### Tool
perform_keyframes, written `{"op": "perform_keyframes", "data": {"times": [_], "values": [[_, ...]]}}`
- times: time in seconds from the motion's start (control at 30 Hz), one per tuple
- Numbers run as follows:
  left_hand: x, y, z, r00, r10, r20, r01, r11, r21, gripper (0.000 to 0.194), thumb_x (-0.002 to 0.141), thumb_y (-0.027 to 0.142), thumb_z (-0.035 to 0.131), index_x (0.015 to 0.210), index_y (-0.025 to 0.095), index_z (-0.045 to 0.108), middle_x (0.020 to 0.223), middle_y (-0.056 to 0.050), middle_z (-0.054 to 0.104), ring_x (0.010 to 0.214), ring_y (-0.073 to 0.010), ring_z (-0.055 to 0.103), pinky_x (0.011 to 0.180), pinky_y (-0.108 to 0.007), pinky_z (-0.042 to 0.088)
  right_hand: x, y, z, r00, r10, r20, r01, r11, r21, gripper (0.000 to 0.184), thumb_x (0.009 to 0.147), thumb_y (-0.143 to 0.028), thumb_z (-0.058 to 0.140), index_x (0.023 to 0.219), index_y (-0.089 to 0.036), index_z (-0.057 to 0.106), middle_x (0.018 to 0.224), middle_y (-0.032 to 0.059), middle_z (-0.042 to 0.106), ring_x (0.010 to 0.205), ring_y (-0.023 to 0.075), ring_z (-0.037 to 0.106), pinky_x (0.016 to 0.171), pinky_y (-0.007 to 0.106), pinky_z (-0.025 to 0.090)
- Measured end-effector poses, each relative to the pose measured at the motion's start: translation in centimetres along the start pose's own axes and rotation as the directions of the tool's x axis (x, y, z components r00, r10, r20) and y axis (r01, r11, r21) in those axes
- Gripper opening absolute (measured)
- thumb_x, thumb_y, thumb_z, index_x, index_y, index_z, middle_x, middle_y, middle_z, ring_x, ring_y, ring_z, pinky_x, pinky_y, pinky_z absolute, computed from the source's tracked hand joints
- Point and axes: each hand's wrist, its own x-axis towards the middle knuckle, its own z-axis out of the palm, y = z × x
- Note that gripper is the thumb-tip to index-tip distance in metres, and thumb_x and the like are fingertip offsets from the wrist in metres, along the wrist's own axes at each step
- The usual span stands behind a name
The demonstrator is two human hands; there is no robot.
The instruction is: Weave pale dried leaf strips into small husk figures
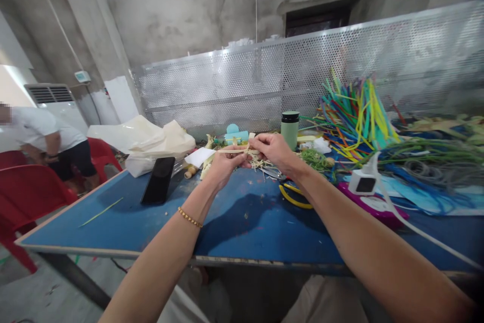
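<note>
My left hand and my right hand meet above the far middle of the blue table. Both are closed, with fingertips pinching pale flat strips that look like dried plant leaf. One strip sticks out leftward over my left hand; a short end stands up between the fingers of my right. The exact crossing of the strips is hidden by my fingers. Behind and below my hands lie pale scraps and the metal blades of a tool. Yellow-handled scissors rest beside my right forearm.
A black phone leans left of my hands, near white plastic wrapping. A green bottle stands behind my right hand. Colourful strips, a purple power strip and its white cable lie rightward. A person bends near red chairs.
</note>
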Motion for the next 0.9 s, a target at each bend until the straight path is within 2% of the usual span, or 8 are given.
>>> {"op": "perform_keyframes", "data": {"times": [0.1,0.2,0.4,0.5,0.63,0.73,0.9], "values": [[-0.01,0.01,-0.08,0.999,0.001,-0.049,0.000,1.000,0.007,0.028,0.066,0.024,0.078,0.082,0.012,0.059,0.070,-0.004,0.068,0.058,-0.0139,0.064,0.062,-0.029,0.050,-0.13,-0.02,0.06,0.996,0.008,0.084,-0.009,1.000,0.005,0.041,0.077,-0.054,0.063,0.068,-0.015,0.062,0.058,-0.0006,0.055,0.050,0.0090,0.047,0.047,0.023,0.034],[-0.03,0.13,-0.15,0.999,0.005,-0.050,-0.003,0.999,0.042,0.030,0.066,0.026,0.079,0.080,0.014,0.055,0.063,-0.002,0.065,0.058,-0.0147,0.065,0.062,-0.028,0.048,-0.27,-0.02,0.08,0.990,-0.021,0.142,0.025,0.999,-0.020,0.034,0.071,-0.047,0.072,0.068,-0.014,0.063,0.059,-0.0004,0.057,0.053,0.0093,0.048,0.049,0.023,0.036],[0.08,0.37,-0.57,0.998,0.014,-0.065,-0.007,0.995,0.099,0.028,0.074,0.040,0.072,0.077,0.015,0.059,0.056,0.001,0.059,0.047,-0.0114,0.057,0.051,-0.025,0.041,-0.34,-0.22,-0.03,0.989,-0.059,0.138,0.064,0.998,-0.028,0.030,0.072,-0.042,0.073,0.072,-0.013,0.065,0.062,0.0008,0.060,0.056,0.0106,0.051,0.052,0.025,0.038],[0.16,0.35,-0.73,0.992,0.056,-0.109,-0.037,0.986,0.163,0.026,0.075,0.039,0.070,0.073,0.016,0.060,0.048,0.002,0.056,0.044,-0.0107,0.053,0.049,-0.024,0.036,-0.46,-0.50,0.11,0.986,-0.080,0.147,0.088,0.995,-0.050,0.030,0.072,-0.042,0.072,0.073,-0.013,0.065,0.061,0.0004,0.059,0.056,0.0107,0.051,0.052,0.025,0.038],[0.24,0.20,-0.66,0.988,0.062,-0.142,-0.035,0.983,0.183,0.025,0.074,0.038,0.072,0.073,0.014,0.061,0.047,0.001,0.057,0.045,-0.0111,0.053,0.049,-0.024,0.034,-0.54,-0.57,0.37,0.985,-0.068,0.159,0.072,0.997,-0.022,0.027,0.072,-0.039,0.072,0.075,-0.013,0.065,0.060,0.0002,0.060,0.054,0.0109,0.052,0.051,0.025,0.039],[0.21,0.04,-0.53,0.990,0.050,-0.134,-0.027,0.985,0.172,0.029,0.073,0.041,0.073,0.072,0.014,0.062,0.050,0.001,0.057,0.046,-0.0111,0.053,0.050,-0.024,0.035,-0.50,-0.35,0.59,0.990,-0.022,0.136,0.025,0.999,-0.023,0.026,0.072,-0.038,0.072,0.074,-0.013,0.065,0.058,0.0007,0.060,0.051,0.0113,0.053,0.049,0.025,0.040],[0.17,-0.15,-0.60,0.994,-0.022,-0.105,0.026,0.999,0.032,0.030,0.069,0.041,0.076,0.069,0.015,0.061,0.057,0.000,0.059,0.050,-0.0117,0.055,0.054,-0.027,0.039,-0.41,0.04,0.91,0.991,0.002,0.130,-0.009,0.999,0.051,0.022,0.071,-0.033,0.073,0.069,-0.013,0.064,0.055,0.0011,0.062,0.051,0.0114,0.056,0.048,0.024,0.044]]}}
